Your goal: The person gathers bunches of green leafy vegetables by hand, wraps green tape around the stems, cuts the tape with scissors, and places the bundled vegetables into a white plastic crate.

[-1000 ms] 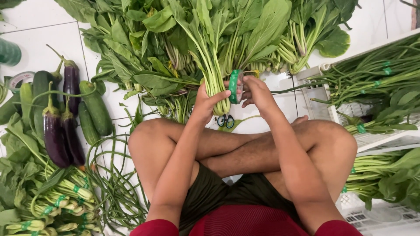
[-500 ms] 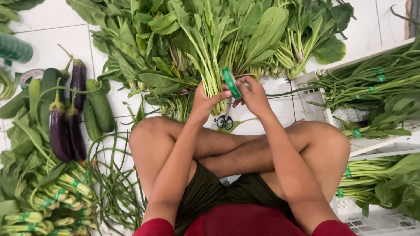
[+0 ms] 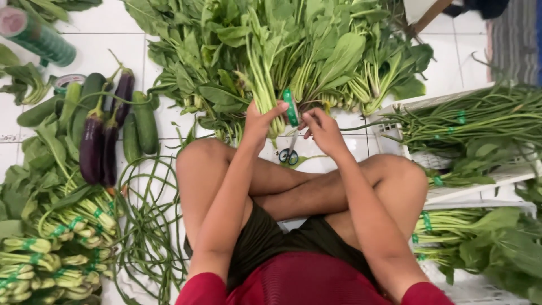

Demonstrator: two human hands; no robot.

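My left hand (image 3: 257,121) is closed around the pale stems of a bunch of leafy greens (image 3: 261,73) that lies on the white tile floor in front of my crossed legs. Just to its right, my right hand (image 3: 323,129) pinches a small green tape roll (image 3: 291,107) held close against the same stems. A pair of scissors (image 3: 289,153) with blue-green handles lies on the floor directly below both hands, between my knees.
Purple eggplants (image 3: 93,147) and cucumbers (image 3: 144,124) lie to the left, above taped bundles of greens (image 3: 51,254) and coiled long beans (image 3: 149,226). A stack of green tape rolls (image 3: 36,39) is top left. White crates (image 3: 497,175) of tied greens stand right.
The tape roll in my right hand has tilted and shifted slightly left along the stems. My left hand keeps its hold on the bunch.
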